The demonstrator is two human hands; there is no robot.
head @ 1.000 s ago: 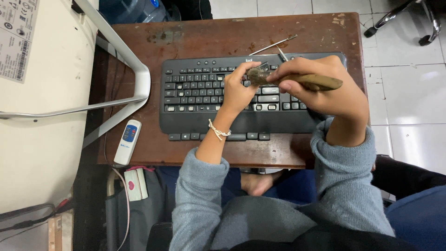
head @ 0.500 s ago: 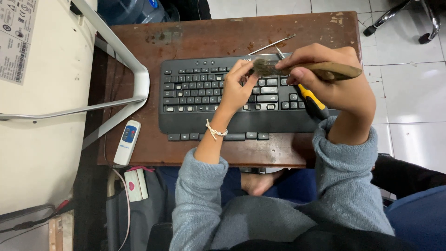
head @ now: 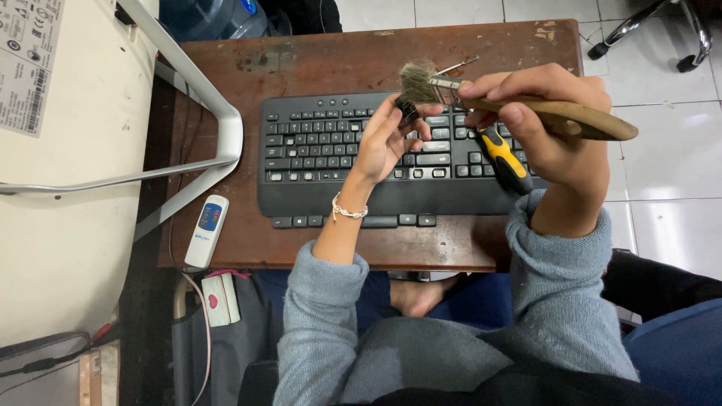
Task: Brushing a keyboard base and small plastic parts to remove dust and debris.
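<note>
Head view: right hand grips brush and screwdriver; left hand pinches a keycap over the keyboard, cleaning apparently midway.

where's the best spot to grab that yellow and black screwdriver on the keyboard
Probably the yellow-and-black handle of the screwdriver: it lies flat across the right end of the keyboard, thick and easy to wrap. Most of it shows below the right hand, which holds the brush above it. Come from above and the near right side; the shaft end is hidden under that hand.
</note>
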